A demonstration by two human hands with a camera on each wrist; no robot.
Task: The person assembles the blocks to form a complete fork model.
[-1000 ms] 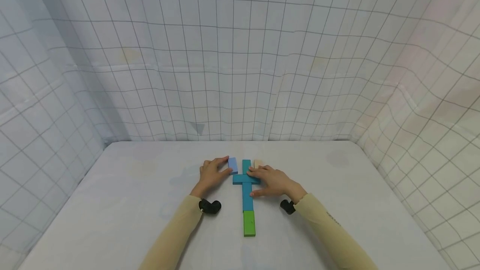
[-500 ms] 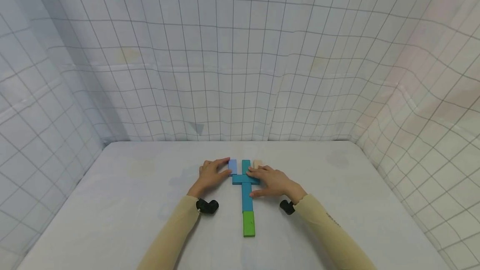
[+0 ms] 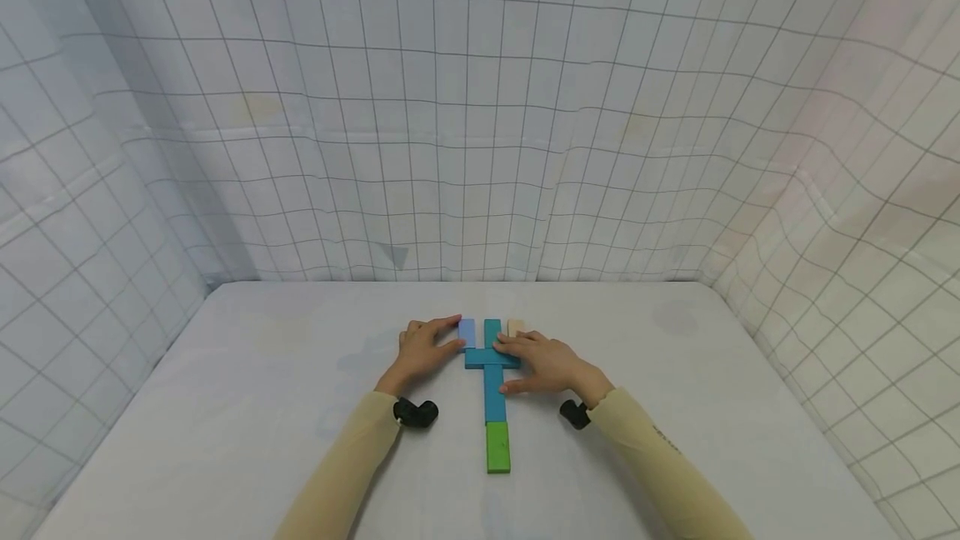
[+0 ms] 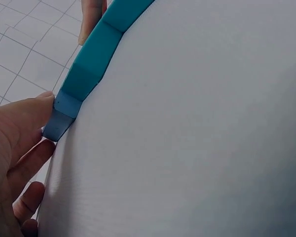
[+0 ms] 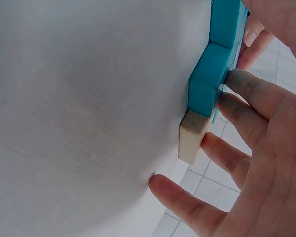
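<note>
A light blue block [image 3: 467,333] lies flat at the upper left of a cross made of teal blocks. My left hand [image 3: 422,352] holds it by its left side, with the index finger at the far corner and the thumb [image 4: 45,98] near the close end. My right hand [image 3: 553,367] rests with spread fingers on the right end of the teal crosspiece [image 3: 480,358]; one fingertip touches the beige block [image 5: 192,136]. The long teal block [image 3: 494,394] runs toward me from the crosspiece, and a short teal piece [image 3: 492,332] stands beyond it.
A green block [image 3: 498,447] joins the near end of the long teal block. All lie on a white-covered table [image 3: 285,407]. A white gridded curtain [image 3: 480,148] rises behind the table and along both sides.
The light blue block has turned from a slant to straight, its near end now against the crosspiece, and slid slightly right. My left hand moved with it. The right hand stays in place.
</note>
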